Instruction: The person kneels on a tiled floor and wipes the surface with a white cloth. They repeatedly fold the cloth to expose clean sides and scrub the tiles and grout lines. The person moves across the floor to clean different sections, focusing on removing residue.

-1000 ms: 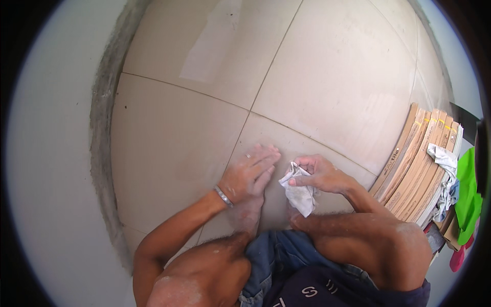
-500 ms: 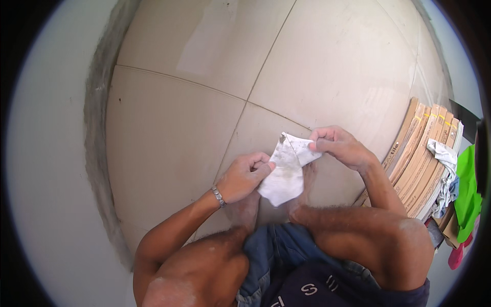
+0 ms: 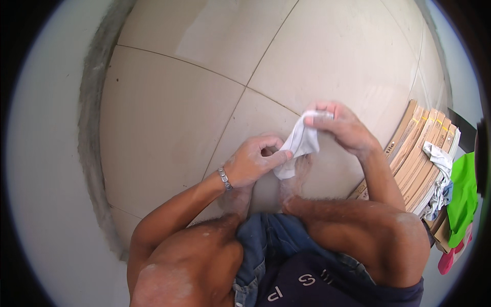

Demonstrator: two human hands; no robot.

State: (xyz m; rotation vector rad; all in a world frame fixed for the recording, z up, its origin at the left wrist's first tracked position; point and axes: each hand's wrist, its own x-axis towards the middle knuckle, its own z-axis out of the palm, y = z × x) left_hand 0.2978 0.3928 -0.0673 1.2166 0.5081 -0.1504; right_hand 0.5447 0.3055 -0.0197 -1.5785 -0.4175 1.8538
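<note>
Between my hands a small white cloth (image 3: 303,137) is stretched at a slant above the tiled floor (image 3: 169,117), in front of my feet. At its lower left edge my left hand (image 3: 257,159) pinches it between thumb and fingers; a metal-banded watch circles that wrist. Its upper right corner is gripped by my right hand (image 3: 341,127), slightly blurred, with the thumb pressed on the fabric. The cloth's lower end hangs loose over my right ankle. Pale dust coats my fingers.
A row of flat cardboard boxes (image 3: 417,153) leans at the right, with a crumpled whitish rag (image 3: 439,153) on it. Beside them lie a bright green cloth (image 3: 463,192) and a pink cloth (image 3: 449,261). A wall with a rough grey base strip (image 3: 91,133) runs along the left.
My right hand has moved up, and my left hand has shifted right and slightly up. The cloth, spread flat before with grey smudges showing, is now pulled narrower and folded between them.
</note>
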